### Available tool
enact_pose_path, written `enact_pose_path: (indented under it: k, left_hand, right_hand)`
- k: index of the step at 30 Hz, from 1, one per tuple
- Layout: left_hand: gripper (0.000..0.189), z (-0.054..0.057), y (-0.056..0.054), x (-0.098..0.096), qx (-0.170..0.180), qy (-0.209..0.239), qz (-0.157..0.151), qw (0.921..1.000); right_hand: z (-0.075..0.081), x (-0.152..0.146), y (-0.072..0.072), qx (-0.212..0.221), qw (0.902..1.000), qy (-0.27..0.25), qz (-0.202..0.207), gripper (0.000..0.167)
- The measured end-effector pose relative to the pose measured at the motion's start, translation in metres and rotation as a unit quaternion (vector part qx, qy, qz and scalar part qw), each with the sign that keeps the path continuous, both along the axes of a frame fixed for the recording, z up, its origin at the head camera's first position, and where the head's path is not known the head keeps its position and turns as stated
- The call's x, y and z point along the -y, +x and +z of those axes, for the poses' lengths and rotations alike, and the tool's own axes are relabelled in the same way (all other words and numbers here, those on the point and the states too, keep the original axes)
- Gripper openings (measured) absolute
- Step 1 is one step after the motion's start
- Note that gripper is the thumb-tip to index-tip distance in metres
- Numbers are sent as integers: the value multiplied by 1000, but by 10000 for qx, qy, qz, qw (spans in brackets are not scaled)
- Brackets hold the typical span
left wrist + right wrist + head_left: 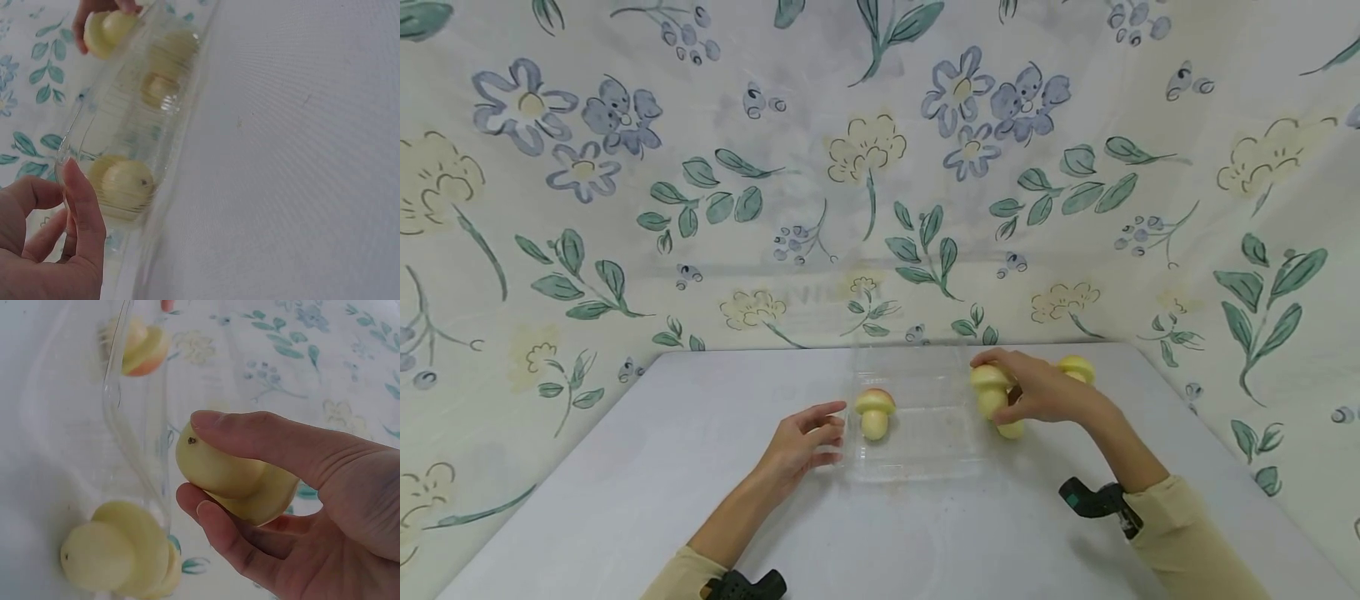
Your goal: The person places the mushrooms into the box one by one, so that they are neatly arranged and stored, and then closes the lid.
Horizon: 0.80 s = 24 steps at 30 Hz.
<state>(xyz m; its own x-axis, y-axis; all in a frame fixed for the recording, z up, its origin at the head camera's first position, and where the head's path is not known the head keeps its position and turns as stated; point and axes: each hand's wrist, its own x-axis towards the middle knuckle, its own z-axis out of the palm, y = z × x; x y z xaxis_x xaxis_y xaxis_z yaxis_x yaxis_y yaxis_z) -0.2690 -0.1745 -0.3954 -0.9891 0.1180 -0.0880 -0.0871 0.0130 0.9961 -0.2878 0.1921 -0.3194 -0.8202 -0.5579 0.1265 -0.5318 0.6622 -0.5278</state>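
A yellow toy mushroom [992, 387] is gripped by my right hand [1037, 387], between thumb and fingers, at the right side of a clear plastic box [925, 471]. In the right wrist view the thumb lies along the stem of the held mushroom [219, 465]. Inside the box, at its left end, stands another toy mushroom [874, 421] with a reddish patch on its cap. My left hand [805, 442] rests its fingertips at the box's left wall; the left wrist view shows the thumb [84, 206] right at the rim.
Below my right hand a further toy mushroom [1011, 429] lies mostly hidden, just outside the box's right wall. One more yellow mushroom [1077, 367] shows behind the right wrist. The white table [625, 467] ends at a flowered cloth [805, 275] at the back.
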Motion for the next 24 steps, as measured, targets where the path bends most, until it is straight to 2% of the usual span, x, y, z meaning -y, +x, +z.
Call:
enact_pose_path:
  k: [8,15,20,24]
  left_hand:
    - [47,-1,0,1,-19,9,-62,10000]
    - [47,-2,-1,2,-46,-5,-73,10000]
    - [47,-2,0,1,-22,17,-80,10000]
    - [47,-1,-1,1,-17,9,-52,10000]
  right_hand:
    - [1,29,-12,308,9989,-98,340,71]
    - [-2,52,-24,448,9973,297,494,72]
    - [-8,67,-32,860,9937,318,638,71]
    - [-11,75,-37,987,9916,448,699,71]
